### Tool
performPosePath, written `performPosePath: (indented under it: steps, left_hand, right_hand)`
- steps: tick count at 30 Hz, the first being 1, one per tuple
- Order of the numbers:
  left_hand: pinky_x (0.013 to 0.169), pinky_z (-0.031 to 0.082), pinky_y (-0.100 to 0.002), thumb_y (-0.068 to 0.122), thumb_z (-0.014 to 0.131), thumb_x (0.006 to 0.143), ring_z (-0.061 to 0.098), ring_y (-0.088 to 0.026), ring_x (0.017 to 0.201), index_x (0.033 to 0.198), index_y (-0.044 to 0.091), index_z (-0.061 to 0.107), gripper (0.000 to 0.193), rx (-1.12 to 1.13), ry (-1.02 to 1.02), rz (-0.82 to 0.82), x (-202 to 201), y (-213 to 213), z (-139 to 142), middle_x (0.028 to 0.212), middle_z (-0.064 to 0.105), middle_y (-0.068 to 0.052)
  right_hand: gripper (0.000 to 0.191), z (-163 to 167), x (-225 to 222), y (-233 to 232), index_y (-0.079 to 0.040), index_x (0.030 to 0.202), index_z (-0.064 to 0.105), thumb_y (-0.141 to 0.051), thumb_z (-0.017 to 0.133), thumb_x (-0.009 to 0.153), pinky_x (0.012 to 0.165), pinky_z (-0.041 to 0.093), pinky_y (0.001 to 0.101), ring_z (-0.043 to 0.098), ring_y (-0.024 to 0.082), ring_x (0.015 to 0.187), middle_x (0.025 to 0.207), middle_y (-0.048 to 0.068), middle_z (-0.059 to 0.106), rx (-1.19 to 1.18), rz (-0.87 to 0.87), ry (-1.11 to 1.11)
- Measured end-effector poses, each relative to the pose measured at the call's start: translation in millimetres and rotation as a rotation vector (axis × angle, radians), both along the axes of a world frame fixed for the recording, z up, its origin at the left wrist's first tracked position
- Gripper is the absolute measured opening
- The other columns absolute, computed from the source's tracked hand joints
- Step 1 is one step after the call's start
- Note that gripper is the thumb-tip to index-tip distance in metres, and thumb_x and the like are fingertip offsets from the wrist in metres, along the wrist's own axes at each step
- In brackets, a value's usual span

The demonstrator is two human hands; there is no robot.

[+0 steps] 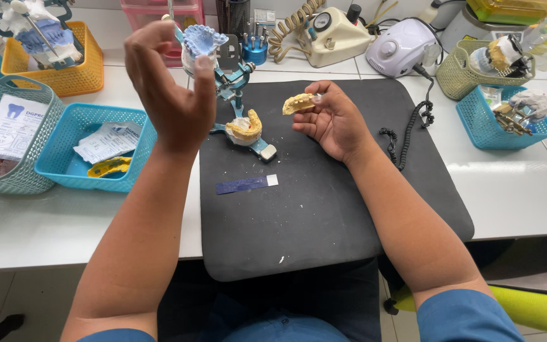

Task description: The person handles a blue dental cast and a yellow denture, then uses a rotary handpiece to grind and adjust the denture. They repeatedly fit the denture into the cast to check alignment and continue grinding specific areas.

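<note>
My left hand (171,85) is raised at the top of a teal dental articulator (234,85), thumb and fingers on its swung-open upper arm, which carries a blue tooth cast (202,39). On the articulator's base lies a yellow lower jaw cast in white plaster (244,128). My right hand (332,120) rests palm up on the black mat (314,209) and holds a yellow stone tooth model (298,103) in its fingertips. A dark blue strip with a white end (246,184) lies on the mat in front of the articulator.
Left of the mat stand a blue basket (90,149) with papers and a yellow piece, a green basket (4,142) and an orange basket (52,57). Behind are a beige device (333,35), a white motor unit (403,47) with coiled cord, and baskets (508,117) at right.
</note>
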State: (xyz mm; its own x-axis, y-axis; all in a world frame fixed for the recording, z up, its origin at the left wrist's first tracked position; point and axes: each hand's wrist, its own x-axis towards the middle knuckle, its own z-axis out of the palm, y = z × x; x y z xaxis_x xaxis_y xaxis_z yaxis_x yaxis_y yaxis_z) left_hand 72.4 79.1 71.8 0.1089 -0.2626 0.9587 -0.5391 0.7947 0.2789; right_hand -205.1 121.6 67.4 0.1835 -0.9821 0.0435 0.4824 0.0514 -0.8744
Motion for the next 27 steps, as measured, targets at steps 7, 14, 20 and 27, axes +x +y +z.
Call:
performPosePath:
  steps: [7, 14, 20, 27]
  left_hand:
    - [0.081, 0.058, -0.027, 0.024, 0.080, 0.100, 0.067, -0.018, 0.095, 0.123, 0.006, 0.059, 0.036, 0.131, -0.248, -0.499, -22.1, 37.9, 14.6, 0.110, 0.064, -0.010]
    - [0.085, 0.059, -0.026, 0.024, 0.083, 0.097, 0.071, -0.011, 0.097, 0.130, 0.005, 0.064, 0.042, 0.495, -0.132, -0.965, -41.9, 47.2, -1.6, 0.113, 0.070, -0.007]
    - [0.081, 0.057, -0.027, 0.024, 0.079, 0.097, 0.068, -0.013, 0.091, 0.132, 0.001, 0.066, 0.044, 0.890, 0.141, -1.221, -48.1, 39.7, -9.5, 0.108, 0.075, -0.012]
    - [0.081, 0.060, -0.030, 0.014, 0.082, 0.089, 0.072, -0.018, 0.101, 0.142, 0.002, 0.054, 0.061, 1.088, 0.266, -1.336, -52.6, 39.1, -2.8, 0.117, 0.071, -0.015]
  right_hand:
    - [0.025, -1.9, 1.3, 0.2, -0.004, 0.120, 0.051, -0.006, 0.062, 0.098, 0.081, 0.064, 0.0371, 0.072, 0.022, 0.090, 0.107, 0.017, 0.066, -0.120, 0.039, -0.015]
    - [0.029, -5.1, -1.8, 6.4, 0.002, 0.127, 0.056, -0.003, 0.065, 0.099, 0.092, 0.064, 0.0386, 0.073, 0.026, 0.106, 0.119, 0.019, 0.066, -0.343, 0.201, -0.154]
    - [0.032, -5.1, -1.3, 12.0, 0.000, 0.131, 0.059, -0.003, 0.065, 0.100, 0.088, 0.062, 0.0369, 0.071, 0.024, 0.106, 0.124, 0.017, 0.066, -0.412, 0.236, -0.087]
    - [0.029, -0.3, 2.3, 17.6, -0.009, 0.126, 0.053, -0.010, 0.066, 0.101, 0.098, 0.058, 0.0335, 0.067, 0.017, 0.112, 0.124, 0.012, 0.067, -0.406, 0.161, 0.106]
